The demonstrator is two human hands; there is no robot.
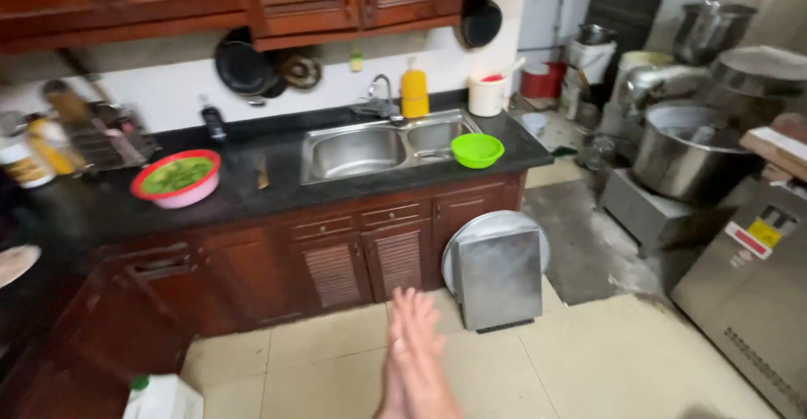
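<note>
Fingers (414,318) flat, straight, pressed palm to palm — holding nothing.
Hands point at the metal tray (499,276) leaning upright against the cabinet, just right of the fingertips.

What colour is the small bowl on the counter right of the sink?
Bright green bowl; the head view, the only one, shows it.

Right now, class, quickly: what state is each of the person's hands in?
Left hand: open, fingers straight, palm pressed flat against the other hand, holding nothing.
Right hand: open, fingers straight, pressed flat against the left, holding nothing.
</note>
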